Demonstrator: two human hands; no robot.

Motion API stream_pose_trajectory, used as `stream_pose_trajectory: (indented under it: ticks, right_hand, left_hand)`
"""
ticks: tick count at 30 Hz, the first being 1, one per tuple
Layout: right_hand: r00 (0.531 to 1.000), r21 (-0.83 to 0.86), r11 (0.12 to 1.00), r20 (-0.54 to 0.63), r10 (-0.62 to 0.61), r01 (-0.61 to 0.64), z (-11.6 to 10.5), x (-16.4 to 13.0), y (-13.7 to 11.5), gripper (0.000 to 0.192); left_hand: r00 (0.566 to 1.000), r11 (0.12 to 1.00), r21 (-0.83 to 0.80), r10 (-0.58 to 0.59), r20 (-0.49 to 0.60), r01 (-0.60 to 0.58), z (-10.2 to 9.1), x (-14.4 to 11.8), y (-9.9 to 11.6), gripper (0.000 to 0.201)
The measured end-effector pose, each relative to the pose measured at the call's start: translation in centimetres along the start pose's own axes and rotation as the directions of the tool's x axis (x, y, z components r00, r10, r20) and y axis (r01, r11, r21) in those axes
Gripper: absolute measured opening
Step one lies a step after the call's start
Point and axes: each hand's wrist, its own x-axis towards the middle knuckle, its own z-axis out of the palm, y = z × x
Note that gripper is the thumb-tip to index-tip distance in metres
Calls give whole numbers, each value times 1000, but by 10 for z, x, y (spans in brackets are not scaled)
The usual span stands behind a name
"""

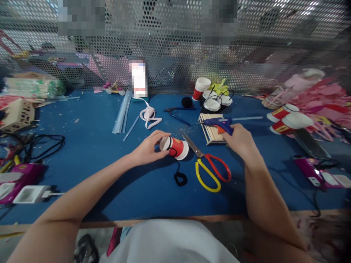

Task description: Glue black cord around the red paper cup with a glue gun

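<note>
Well, taking directions from the held paper cup (178, 147) in the middle, can make out yellow marks on its red wall and on the two tipped cups (290, 123) between 2 and 3 o'clock, all too small to read. Cannot read the blurred-out screen of the lit phone (139, 82) at 11 o'clock.

Finding the wooden front edge (131, 222) of the blue tabletop (142, 193) at 6 o'clock, with plain blue surface running up from there to a small coil of black cord (180, 179). Meeting closer limits elsewhere: scissors (201, 155) just beside the cup between 3 and 4, pliers (170, 110) at 12, white ribbon (149, 116) between 10 and 11, and a perforated metal screen (170, 47) along the far side.

Holding the cup on its side in the half-open left hand (149, 148), between fingers above and thumb below. Gripping a blue glue gun (226, 126) at 2 o'clock in the closed right hand (241, 140), nozzle towards 9; cannot tell contact from a slight gap over the wooden-stick panel (210, 136) beneath.

Showing white at both ends of the cup, red between, and black cord looped near the fingers, trailing towards 6.
</note>
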Motion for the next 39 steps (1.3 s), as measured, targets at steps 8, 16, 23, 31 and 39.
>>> stream_pose_trajectory:
  ticks: [8, 16, 23, 31, 39]
  right_hand:
    - [987, 683, 716, 152, 57, -147, -20, -24, -27, 21]
    - [892, 687, 721, 269, -364, 87, -33, -75, -75, 17]
    - [858, 521, 765, 112, -502, 379, -29, -86, -82, 10]
    - [860, 386, 819, 112, -498, 424, -22, -95, -81, 7]
    - [825, 346, 799, 109, -555, 492, -19, -98, -77, 5]
  left_hand:
    - [995, 994, -101, -17, 99, 27, -7, 0, -1, 51]
    - [991, 975, -207, -57, 118, 81, -10, 3, -5, 50]
    - [991, 969, -227, -78, 109, 102, -9, 4, -4, 52]
    - [990, 961, -247, -103, 98, 125, -9, 5, -4, 51]
    - [992, 956, -270, -97, 85, 117, -8, 5, -4, 51]
